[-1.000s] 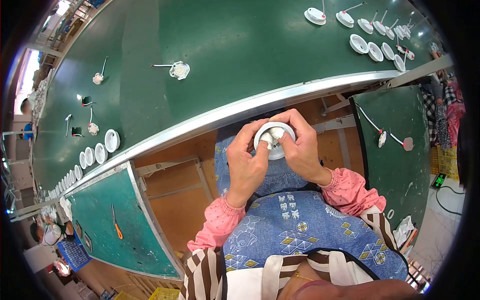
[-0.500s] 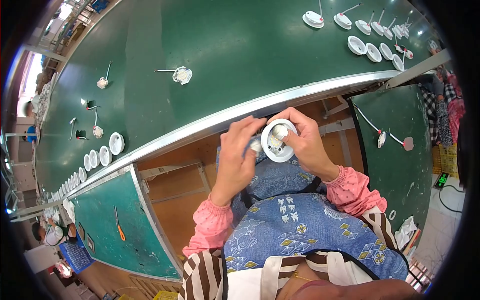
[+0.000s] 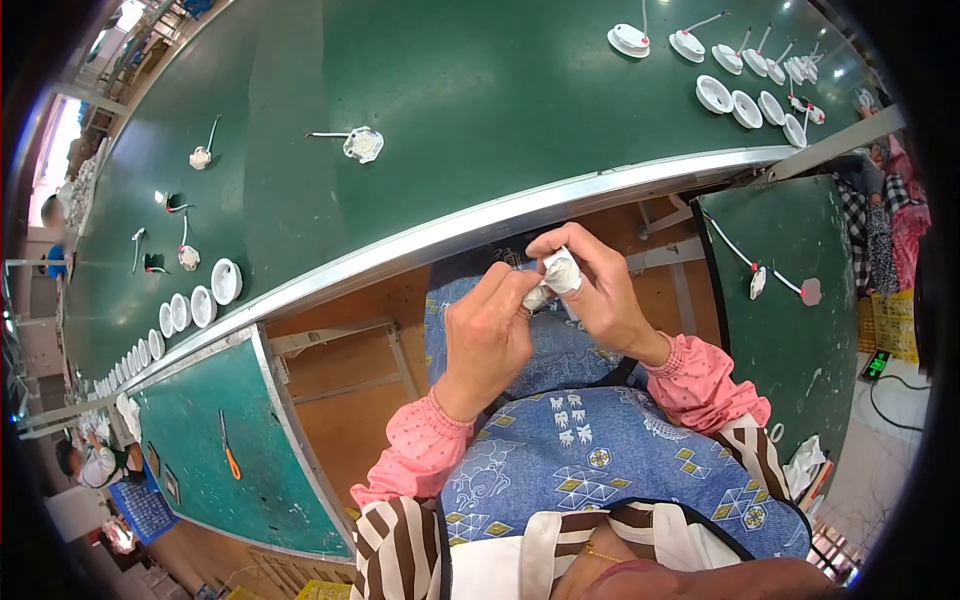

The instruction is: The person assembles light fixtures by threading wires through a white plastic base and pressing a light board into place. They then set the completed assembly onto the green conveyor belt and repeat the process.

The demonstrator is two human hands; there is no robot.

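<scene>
Two hands (image 3: 487, 328) partly hide white material (image 3: 562, 270) between them, its form unclear.

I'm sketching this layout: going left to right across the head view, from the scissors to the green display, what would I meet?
Orange-handled scissors, pale wired board lying by itself, left hand, right hand, greyish-pink wired disc, green-lit display.

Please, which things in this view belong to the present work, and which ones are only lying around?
Probably belonging to the work:
white covering on the right hand, at the thumb
round white housings in rows
wired boards

Apparently only lying around:
orange-handled scissors
crumpled white material
green-lit display
</scene>
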